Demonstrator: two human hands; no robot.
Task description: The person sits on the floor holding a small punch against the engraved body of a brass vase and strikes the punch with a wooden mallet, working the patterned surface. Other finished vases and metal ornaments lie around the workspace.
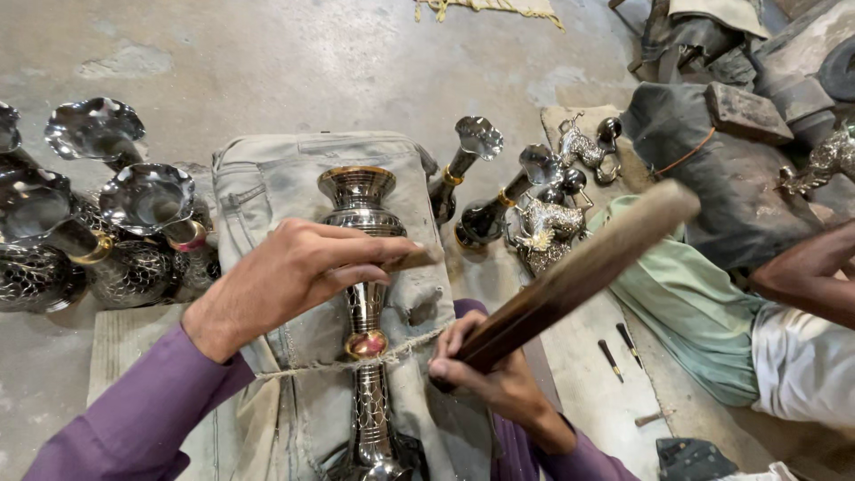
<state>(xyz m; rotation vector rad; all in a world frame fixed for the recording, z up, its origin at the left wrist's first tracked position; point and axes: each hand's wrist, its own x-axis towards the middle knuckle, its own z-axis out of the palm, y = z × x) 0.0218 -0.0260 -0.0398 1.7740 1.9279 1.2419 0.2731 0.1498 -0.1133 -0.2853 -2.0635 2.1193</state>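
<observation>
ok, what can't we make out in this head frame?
- Vase middle: covered by the left hand.
- Tool tip under the left fingers: mostly hidden.
- Vase base: cut off by the bottom edge.
- Stick far end: motion-blurred.
- Right hand grip: partly hidden by the stick.

- Your concrete floor (294, 62) carries everything here.
- A grey padded cushion (267, 187) lies in front of you, a metal vase (361, 267) on it.
- Silver vases (116, 232) stand at your left.
- Small chisels (619, 347) lie at your right.
</observation>
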